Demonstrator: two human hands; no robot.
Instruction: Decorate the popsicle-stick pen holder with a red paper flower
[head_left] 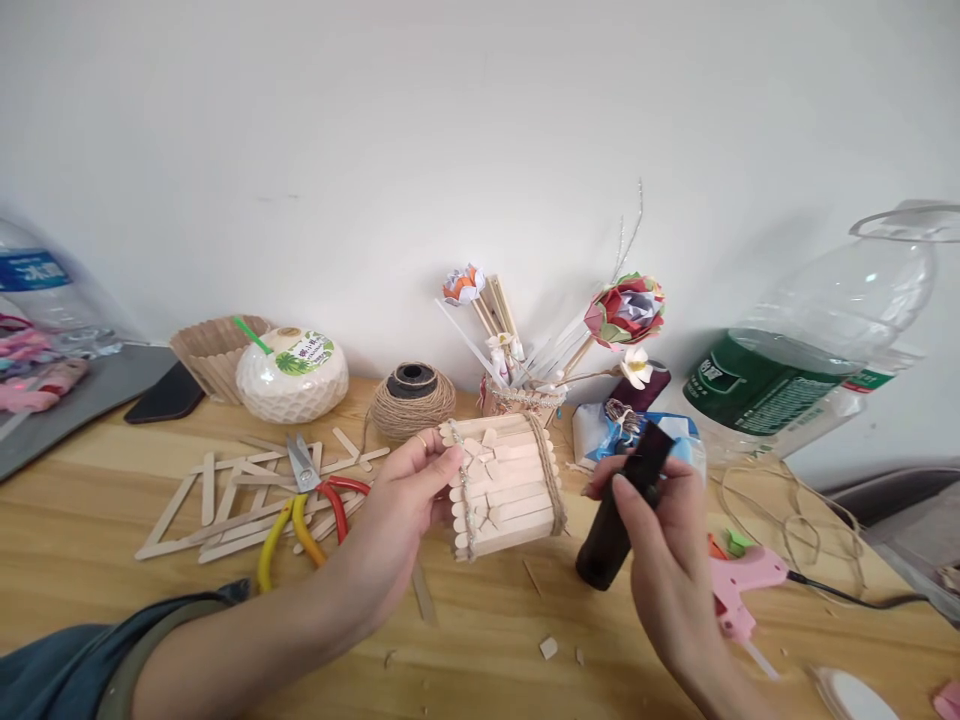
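Note:
My left hand grips a small holder made of craft sticks by its left end, tilted on its side above the table. Twine wraps one end of it, a glittery cord circles the other, and little wooden bow-like pieces decorate its side. Fingers of my right hand close around a thick black tube-shaped tool, held a little to the right of the holder and apart from it. The exact kind of this tool is unclear. Below my right hand's outer side lies a pink glue gun with its cord.
Loose craft sticks and scissors lie left. Behind stand a twine spool, a white coconut, and a pot with paper flowers. A big plastic bottle leans at right. Wood scraps dot the front.

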